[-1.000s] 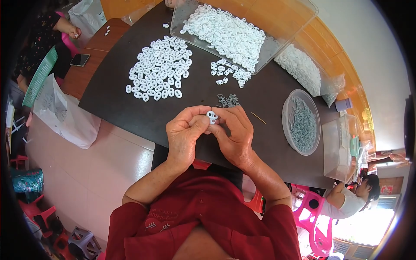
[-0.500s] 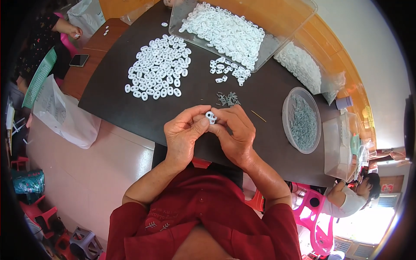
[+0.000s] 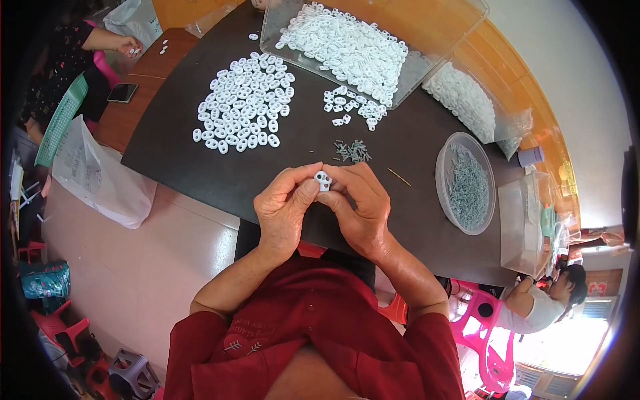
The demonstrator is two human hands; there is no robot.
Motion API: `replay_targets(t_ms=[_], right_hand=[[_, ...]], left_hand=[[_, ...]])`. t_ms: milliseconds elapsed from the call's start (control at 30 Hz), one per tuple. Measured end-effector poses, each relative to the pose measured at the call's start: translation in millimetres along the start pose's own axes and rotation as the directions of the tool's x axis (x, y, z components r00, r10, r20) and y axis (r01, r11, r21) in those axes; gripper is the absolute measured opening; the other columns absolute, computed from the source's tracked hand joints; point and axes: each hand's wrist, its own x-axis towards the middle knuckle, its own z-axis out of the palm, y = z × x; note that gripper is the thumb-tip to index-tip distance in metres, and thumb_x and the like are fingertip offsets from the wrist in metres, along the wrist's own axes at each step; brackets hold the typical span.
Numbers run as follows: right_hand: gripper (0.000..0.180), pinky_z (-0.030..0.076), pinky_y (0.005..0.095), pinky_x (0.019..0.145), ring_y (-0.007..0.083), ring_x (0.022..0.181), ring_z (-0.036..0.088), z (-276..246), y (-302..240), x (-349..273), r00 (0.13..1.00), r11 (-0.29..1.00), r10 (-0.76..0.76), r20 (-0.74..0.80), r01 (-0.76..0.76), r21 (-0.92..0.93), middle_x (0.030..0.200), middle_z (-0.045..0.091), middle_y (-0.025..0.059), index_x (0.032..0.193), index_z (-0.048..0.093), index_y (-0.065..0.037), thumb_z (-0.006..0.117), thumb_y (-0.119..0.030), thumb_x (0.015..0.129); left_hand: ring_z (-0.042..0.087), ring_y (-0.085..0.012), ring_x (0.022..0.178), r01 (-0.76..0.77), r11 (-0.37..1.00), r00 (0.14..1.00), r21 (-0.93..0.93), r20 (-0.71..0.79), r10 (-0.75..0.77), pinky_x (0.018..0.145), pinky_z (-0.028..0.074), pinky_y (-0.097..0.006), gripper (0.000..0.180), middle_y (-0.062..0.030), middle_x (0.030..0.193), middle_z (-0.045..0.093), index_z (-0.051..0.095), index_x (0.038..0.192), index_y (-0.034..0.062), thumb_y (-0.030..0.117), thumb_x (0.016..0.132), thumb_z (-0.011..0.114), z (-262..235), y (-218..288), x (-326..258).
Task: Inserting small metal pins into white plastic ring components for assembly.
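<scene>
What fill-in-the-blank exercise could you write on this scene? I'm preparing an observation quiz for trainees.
1. Both hands, left hand and right hand, pinch one small ____ plastic piece with two holes.
2. The round clear plastic bowl of small grey metal parts lies to the person's ____.
3. The dark tabletop bears a flat spread of matching pieces ahead and to the ____.

Missing words: white; right; left
</scene>
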Motion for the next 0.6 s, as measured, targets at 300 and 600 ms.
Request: replay_targets(t_ms=[300, 600], right_hand=[[0.032, 0.044, 0.0254, 0.057, 0.0142, 0.068, 0.053, 3.3, 0.9, -1.5, 0.998, 0.997, -0.05, -0.037, 0.052, 0.056, 0.078, 0.059, 0.0074, 0.1, 0.065, 0.002, 0.07, 0.007, 0.069], [0.028, 0.043, 0.0238, 0.06, 0.0117, 0.067, 0.053, 5.3, -2.3, 0.8, 0.998, 0.994, 0.062, 0.004, -0.062, 0.087, 0.081, 0.059, 0.0058, 0.098, 0.065, 0.001, 0.068, 0.006, 0.072]], left_hand=[[0.049, -0.0059, 0.077, -0.16, 0.977, 0.986, 0.138, -0.032, 0.166, 0.069, 0.042, -0.019, 0.019, -0.0019, 0.085, 0.055, 0.062, 0.106, -0.0034, 0.004, 0.09, 0.057, 1.3, -3.2, -4.7], [0.052, -0.0054, 0.076, -0.117, 0.989, 0.992, 0.088, -0.027, 0.12, 0.067, 0.045, -0.019, 0.018, -0.0018, 0.087, 0.056, 0.061, 0.105, -0.0041, 0.005, 0.091, 0.055, -0.7, 1.1, 0.7]])
